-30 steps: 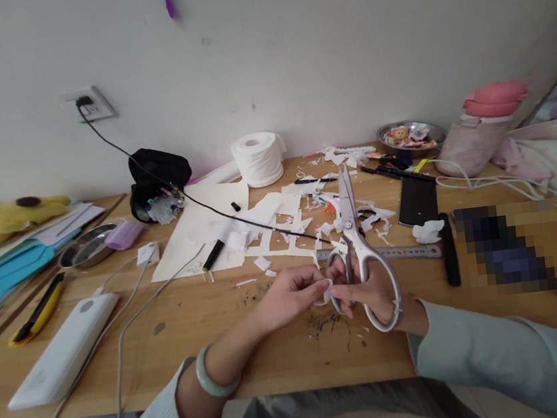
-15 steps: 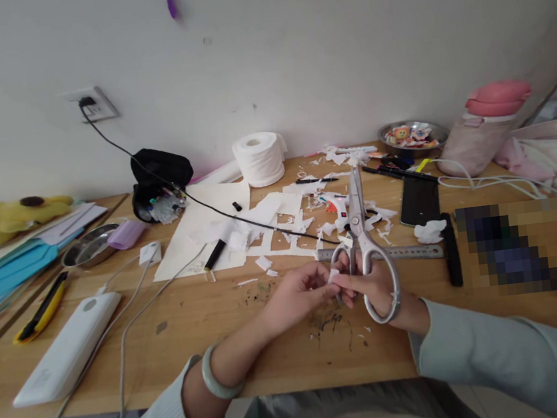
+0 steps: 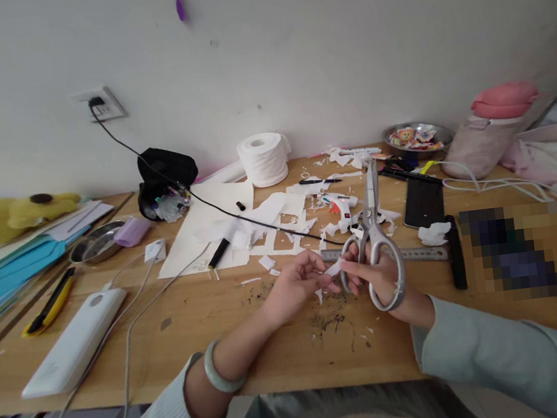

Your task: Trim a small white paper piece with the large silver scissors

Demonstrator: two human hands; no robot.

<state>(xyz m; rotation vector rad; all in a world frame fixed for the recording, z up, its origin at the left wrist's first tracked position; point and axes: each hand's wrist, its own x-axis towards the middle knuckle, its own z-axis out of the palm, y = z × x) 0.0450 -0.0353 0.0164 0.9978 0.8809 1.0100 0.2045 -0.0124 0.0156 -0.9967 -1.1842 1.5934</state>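
Observation:
My right hand (image 3: 379, 276) grips large silver scissors (image 3: 372, 228) through the handle loops, blades closed and pointing away from me. Between the fingertips of both hands sits a small white paper scrap (image 3: 332, 269); my left hand (image 3: 294, 282) pinches its left side, wrist wearing a pale green bangle (image 3: 215, 375). Both hands hover over the front middle of the wooden desk (image 3: 211, 324), above dark specks and tiny paper bits.
White cut paper sheets (image 3: 220, 229), a black marker (image 3: 219, 252), a steel ruler (image 3: 414, 254), a phone (image 3: 422, 201), a toilet roll (image 3: 263, 159), a black cable (image 3: 197, 198), a white power bank (image 3: 75, 339), a yellow utility knife (image 3: 50, 302) and a metal bowl (image 3: 96, 242) surround the hands.
The scissors' blades tipped rightward, and both hands shifted slightly right and farther from me. The paper scrap stays pinched between the fingertips.

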